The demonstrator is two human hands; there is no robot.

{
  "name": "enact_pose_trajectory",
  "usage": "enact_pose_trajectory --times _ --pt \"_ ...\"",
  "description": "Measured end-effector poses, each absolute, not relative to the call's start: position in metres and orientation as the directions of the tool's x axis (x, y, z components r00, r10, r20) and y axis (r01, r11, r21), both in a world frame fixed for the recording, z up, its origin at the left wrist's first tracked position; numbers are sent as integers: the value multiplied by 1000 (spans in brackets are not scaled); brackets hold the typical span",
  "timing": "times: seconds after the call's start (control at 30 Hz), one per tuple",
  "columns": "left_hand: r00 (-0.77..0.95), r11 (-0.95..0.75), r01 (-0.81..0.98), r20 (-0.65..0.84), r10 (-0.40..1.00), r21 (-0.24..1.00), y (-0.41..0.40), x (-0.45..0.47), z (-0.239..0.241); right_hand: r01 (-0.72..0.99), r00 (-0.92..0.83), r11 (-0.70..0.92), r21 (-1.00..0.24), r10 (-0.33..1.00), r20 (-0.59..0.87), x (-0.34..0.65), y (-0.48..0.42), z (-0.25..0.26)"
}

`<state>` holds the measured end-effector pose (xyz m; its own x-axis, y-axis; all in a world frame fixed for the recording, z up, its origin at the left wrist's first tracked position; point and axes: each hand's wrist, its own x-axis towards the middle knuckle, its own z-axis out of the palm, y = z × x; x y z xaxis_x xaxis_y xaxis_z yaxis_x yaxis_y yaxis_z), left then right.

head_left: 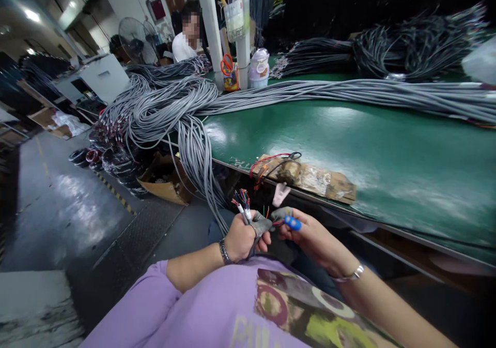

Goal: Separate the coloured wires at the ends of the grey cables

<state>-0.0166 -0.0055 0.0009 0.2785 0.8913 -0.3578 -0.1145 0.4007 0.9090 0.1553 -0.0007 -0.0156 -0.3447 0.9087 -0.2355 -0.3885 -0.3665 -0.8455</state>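
My left hand is closed around the end of a grey cable, with its bared coloured wires sticking up above my fist. A grey finger cot covers my left thumb. My right hand is closed on a small blue-handled tool, its tip at the wires next to my left thumb. Both hands are held in front of my lap, just below the green bench's edge. The cable runs up to a hanging bundle of grey cables.
Long grey cable bundles lie across the green bench. A taped cardboard block with red and black wires sits at its edge. Scissors, a cup and a bottle stand by a white post. Cardboard boxes and cable coils are on the floor at left. A seated person is far back.
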Motion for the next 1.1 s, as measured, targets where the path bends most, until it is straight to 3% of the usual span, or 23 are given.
enact_pose_trajectory --times 0.2,0.47,0.63,0.83,1.1 --pt "300 345 -60 -313 901 937 -8 -17 -3 -228 -190 -195 -954 970 -152 147 -4 -14" --pt "300 335 -23 -313 901 942 -8 -19 -1 -269 -123 -221 -938 973 -194 139 -8 -13" --pt "222 372 -148 -336 915 916 -6 -16 1 -328 -108 -253 -910 967 -230 135 -9 -11" --pt "203 357 -197 -318 926 913 -7 -16 0 -483 -228 -396 -781 918 -325 129 -3 -6" --pt "99 330 -298 -315 944 896 -5 -14 11 -583 -328 -431 -689 900 -286 139 8 -16"
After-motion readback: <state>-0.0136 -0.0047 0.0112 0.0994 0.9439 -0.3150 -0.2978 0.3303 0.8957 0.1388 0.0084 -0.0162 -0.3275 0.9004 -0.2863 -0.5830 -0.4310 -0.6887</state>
